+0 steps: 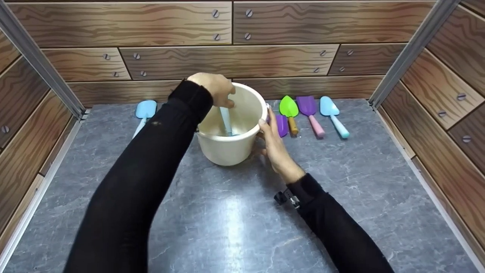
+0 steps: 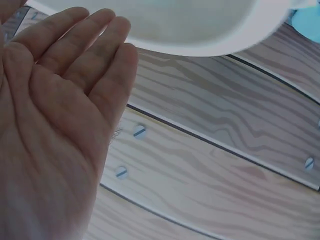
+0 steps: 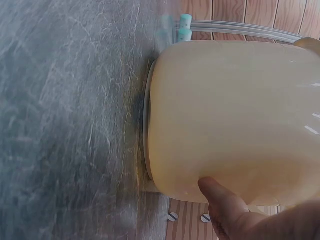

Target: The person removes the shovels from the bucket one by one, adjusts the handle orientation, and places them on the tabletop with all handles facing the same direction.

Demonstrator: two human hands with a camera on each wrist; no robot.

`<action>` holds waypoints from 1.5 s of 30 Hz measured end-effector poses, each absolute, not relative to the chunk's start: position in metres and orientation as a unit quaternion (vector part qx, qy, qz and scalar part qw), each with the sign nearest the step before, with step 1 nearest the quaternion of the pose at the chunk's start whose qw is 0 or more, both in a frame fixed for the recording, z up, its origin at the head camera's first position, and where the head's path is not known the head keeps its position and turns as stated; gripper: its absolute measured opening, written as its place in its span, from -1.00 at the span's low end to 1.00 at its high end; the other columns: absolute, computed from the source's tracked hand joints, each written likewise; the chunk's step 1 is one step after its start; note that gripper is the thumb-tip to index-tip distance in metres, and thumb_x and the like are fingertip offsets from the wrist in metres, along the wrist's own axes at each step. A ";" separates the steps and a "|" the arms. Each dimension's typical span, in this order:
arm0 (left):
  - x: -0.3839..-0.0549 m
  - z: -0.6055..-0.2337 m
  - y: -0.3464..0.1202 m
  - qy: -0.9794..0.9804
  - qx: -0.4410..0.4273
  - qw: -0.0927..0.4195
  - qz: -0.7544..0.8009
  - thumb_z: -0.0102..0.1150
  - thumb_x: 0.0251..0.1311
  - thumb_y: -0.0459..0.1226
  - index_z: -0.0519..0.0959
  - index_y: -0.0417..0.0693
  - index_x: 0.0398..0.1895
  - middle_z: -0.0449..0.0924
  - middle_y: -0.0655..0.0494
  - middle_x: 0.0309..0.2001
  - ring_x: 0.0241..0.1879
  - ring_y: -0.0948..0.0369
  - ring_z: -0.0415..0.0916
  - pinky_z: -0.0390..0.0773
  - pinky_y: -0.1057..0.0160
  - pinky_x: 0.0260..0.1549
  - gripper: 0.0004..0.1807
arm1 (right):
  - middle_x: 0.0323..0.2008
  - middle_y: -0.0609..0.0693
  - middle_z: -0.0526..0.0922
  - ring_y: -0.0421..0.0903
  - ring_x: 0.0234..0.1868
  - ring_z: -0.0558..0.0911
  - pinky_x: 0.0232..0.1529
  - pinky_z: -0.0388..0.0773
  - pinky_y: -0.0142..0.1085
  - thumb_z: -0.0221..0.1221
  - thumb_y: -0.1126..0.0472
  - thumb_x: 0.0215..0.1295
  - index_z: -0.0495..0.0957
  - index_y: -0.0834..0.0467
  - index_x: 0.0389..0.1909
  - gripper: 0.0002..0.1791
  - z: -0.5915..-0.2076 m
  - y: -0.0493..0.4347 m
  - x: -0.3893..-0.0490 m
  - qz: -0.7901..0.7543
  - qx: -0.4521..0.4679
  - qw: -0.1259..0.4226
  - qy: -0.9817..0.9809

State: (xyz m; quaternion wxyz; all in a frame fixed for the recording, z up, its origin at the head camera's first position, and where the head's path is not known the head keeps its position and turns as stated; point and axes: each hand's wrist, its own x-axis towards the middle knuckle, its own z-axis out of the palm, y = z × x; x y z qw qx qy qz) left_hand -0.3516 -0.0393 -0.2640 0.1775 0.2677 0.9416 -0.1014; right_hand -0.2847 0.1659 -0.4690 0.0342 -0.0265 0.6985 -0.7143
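Note:
A cream plastic bucket (image 1: 231,149) stands on the grey floor panel, its mouth facing up. My left hand (image 1: 214,86) is over its far left rim. In the left wrist view the left palm (image 2: 55,115) shows, with long, extended fingers and nothing in them. Just under that hand, a light blue shovel (image 1: 226,121) leans inside the bucket, partly hidden. My right hand (image 1: 274,146) rests against the bucket's right side, its fingers mostly straight along the wall and the thumb near the rim. In the right wrist view a fingertip (image 3: 207,185) touches the bucket wall.
Right of the bucket lie a partly hidden purple shovel (image 1: 282,125), a green shovel (image 1: 289,108), a purple shovel with pink handle (image 1: 308,108) and a light blue shovel (image 1: 329,108). Another light blue shovel (image 1: 146,109) lies left. Wood-patterned walls (image 1: 227,62) enclose three sides.

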 end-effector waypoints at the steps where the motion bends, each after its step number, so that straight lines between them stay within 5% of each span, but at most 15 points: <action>1: -0.353 -0.263 -0.038 0.944 0.259 0.181 -0.096 0.06 0.82 0.05 0.43 0.01 0.82 0.45 -0.13 0.79 0.73 -0.14 0.48 0.50 -0.41 0.73 -0.32 | 1.00 0.12 -0.22 0.50 0.83 0.29 0.60 0.41 0.74 -0.09 -0.29 0.77 -0.32 -0.28 0.99 -0.03 -0.469 0.166 -0.285 -0.715 -0.026 0.035 0.698; 12: -0.364 -0.270 -0.031 0.953 0.195 0.211 -0.098 -0.01 0.85 0.08 0.71 -0.22 0.40 0.69 -0.09 0.56 0.33 -0.04 0.63 0.59 -0.30 0.69 -0.41 | 0.99 0.14 -0.19 0.50 0.83 0.30 0.59 0.43 0.73 -0.08 -0.29 0.77 -0.30 -0.28 1.00 -0.02 -0.469 0.164 -0.285 -0.715 -0.021 0.031 0.698; 20: -0.365 -0.277 -0.027 0.955 0.194 0.205 -0.091 0.00 0.82 0.05 0.71 -0.25 0.34 0.72 -0.11 0.39 0.25 -0.04 0.62 0.62 -0.25 0.66 -0.44 | 1.00 0.11 -0.17 0.47 0.83 0.31 0.60 0.45 0.70 -0.09 -0.28 0.78 -0.30 -0.29 0.99 -0.04 -0.469 0.164 -0.285 -0.716 -0.021 0.030 0.697; 26: -0.366 -0.280 -0.029 0.953 0.210 0.204 -0.076 0.03 0.80 -0.03 0.58 -0.10 -0.19 0.55 0.06 -0.11 -0.05 0.05 0.52 0.70 -0.09 0.27 -0.61 | 1.00 0.09 -0.16 0.43 0.83 0.33 0.55 0.55 0.66 -0.08 -0.27 0.78 -0.28 -0.27 1.00 -0.04 -0.469 0.164 -0.284 -0.715 -0.020 0.027 0.698; 30: -0.366 -0.282 -0.033 0.952 0.228 0.191 -0.075 0.09 0.79 -0.09 0.45 -0.02 -0.36 0.44 0.13 -0.27 -0.16 0.09 0.47 0.63 -0.02 0.07 -0.59 | 1.00 0.07 -0.19 0.44 0.83 0.32 0.56 0.50 0.70 -0.06 -0.28 0.76 -0.26 -0.27 1.00 -0.03 -0.468 0.163 -0.283 -0.712 -0.018 0.025 0.702; 34: -0.366 -0.283 -0.038 0.953 0.231 0.180 -0.073 0.15 0.76 -0.12 0.53 -0.09 -0.26 0.47 0.11 -0.21 -0.14 0.08 0.47 0.65 -0.04 0.08 -0.67 | 1.00 0.06 -0.22 0.43 0.83 0.32 0.56 0.47 0.72 -0.05 -0.29 0.75 -0.26 -0.27 1.00 -0.02 -0.468 0.162 -0.283 -0.709 -0.018 0.024 0.705; 40: -0.366 -0.283 -0.041 0.954 0.230 0.181 -0.068 0.16 0.78 -0.13 0.71 -0.20 0.19 0.60 0.02 0.03 -0.03 0.08 0.48 0.62 -0.01 0.13 -0.68 | 1.01 0.04 -0.23 0.42 0.84 0.31 0.56 0.48 0.71 -0.06 -0.28 0.76 -0.26 -0.28 1.00 -0.03 -0.468 0.163 -0.284 -0.707 -0.017 0.023 0.707; 45: -0.367 -0.284 -0.042 0.955 0.235 0.172 -0.055 0.14 0.79 -0.17 0.76 -0.18 0.23 0.70 -0.01 0.11 -0.04 0.09 0.50 0.64 0.02 0.11 -0.69 | 1.00 0.06 -0.18 0.41 0.83 0.34 0.55 0.51 0.70 -0.06 -0.27 0.78 -0.26 -0.28 1.00 -0.05 -0.469 0.163 -0.284 -0.708 -0.016 0.022 0.706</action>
